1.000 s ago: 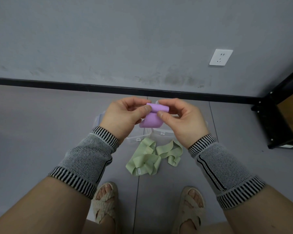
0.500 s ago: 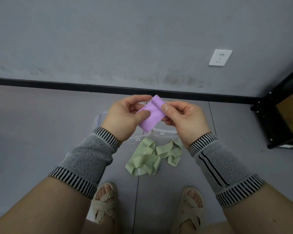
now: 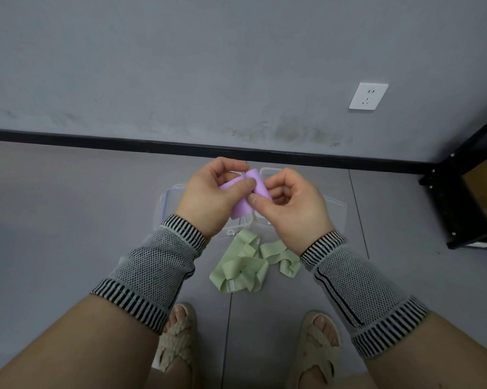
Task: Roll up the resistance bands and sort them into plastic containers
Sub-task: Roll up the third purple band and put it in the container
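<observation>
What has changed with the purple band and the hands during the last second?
Both hands, left hand and right hand, kept pinching the purple band and worked it from a flatter fold into a tighter roll. The green bands and clear containers on the floor stayed put.

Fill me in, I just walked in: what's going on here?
A person stands over the floor, rolling a purple resistance band between both hands: the left hand and right hand pinch it with curled fingers. Green resistance bands lie loose on the floor, unrolled. Clear plastic containers sit beneath the hands, mostly hidden.
</observation>
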Tool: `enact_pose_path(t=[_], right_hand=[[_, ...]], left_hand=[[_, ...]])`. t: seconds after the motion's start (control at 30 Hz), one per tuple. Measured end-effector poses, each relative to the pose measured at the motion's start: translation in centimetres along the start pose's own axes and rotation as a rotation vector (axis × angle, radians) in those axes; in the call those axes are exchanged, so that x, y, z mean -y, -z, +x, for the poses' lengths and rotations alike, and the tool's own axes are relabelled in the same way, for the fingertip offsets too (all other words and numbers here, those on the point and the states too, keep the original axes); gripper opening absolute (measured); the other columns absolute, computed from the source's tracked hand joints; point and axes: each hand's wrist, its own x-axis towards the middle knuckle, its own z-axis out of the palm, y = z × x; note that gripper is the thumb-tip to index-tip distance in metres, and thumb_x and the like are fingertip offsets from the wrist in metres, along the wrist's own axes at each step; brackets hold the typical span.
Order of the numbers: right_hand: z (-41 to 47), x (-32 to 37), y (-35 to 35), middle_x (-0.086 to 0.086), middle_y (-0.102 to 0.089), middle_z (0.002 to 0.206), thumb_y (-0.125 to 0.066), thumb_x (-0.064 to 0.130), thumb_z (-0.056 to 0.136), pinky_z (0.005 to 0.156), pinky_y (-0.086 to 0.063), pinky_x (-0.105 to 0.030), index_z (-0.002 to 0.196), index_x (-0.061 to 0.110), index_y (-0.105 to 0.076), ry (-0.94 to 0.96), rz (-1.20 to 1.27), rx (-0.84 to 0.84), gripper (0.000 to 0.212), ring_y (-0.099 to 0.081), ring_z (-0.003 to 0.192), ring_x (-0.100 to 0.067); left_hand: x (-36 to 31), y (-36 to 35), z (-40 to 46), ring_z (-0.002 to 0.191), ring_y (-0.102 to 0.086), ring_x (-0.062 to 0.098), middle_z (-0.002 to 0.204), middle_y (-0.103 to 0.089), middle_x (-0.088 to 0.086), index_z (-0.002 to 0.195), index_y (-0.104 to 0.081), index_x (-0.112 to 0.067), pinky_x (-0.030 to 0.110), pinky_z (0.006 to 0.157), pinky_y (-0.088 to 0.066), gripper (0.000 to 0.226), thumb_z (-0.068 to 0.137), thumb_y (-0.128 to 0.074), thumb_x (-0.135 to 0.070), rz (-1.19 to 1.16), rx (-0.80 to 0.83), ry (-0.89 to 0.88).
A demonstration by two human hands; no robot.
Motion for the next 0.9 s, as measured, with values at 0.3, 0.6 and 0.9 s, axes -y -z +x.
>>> enact_pose_path(t=[0.3, 0.6, 0.9], right_hand=[[-0.4, 0.3, 1.1, 0.002, -0.064, 0.081, -0.077, 0.007, 0.074, 0.075, -0.055, -0.033, 0.115, 0.045, -0.047, 0.164, -0.176, 0.248, 0.064, -0.062, 0.078, -0.017], [0.0, -0.1, 1.0, 0.001, -0.061, 0.078, -0.074, 0.008, 0.072, 0.069, -0.051, -0.026, 0.105, 0.046, -0.049, 0.213, -0.217, 0.148, 0.057, -0.058, 0.072, -0.012], [0.2, 0.4, 0.9, -0.003, -0.059, 0.076, -0.071, 0.005, 0.070, 0.072, -0.054, -0.033, 0.103, 0.046, -0.050, 0.237, -0.222, 0.126, 0.057, -0.058, 0.071, -0.017]], left_hand=[[-0.3, 1.6, 0.0, 0.049, -0.051, 0.011, 0.077, -0.065, 0.007, 0.099, -0.057, -0.016, 0.021, 0.043, -0.041, 0.022, 0.084, -0.064, -0.002, 0.076, 0.106, 0.016], [-0.3, 1.5, 0.3, 0.075, -0.062, 0.018, 0.099, -0.065, 0.014, 0.128, -0.047, -0.023, 0.025, 0.063, -0.052, 0.057, 0.080, -0.067, 0.000, -0.146, 0.049, 0.195], [-0.5, 0.7, 0.3, 0.060, -0.057, 0.005, 0.059, -0.064, -0.012, 0.107, -0.059, -0.022, 0.019, 0.058, -0.045, 0.033, 0.083, -0.063, 0.000, -0.258, -0.046, 0.238]])
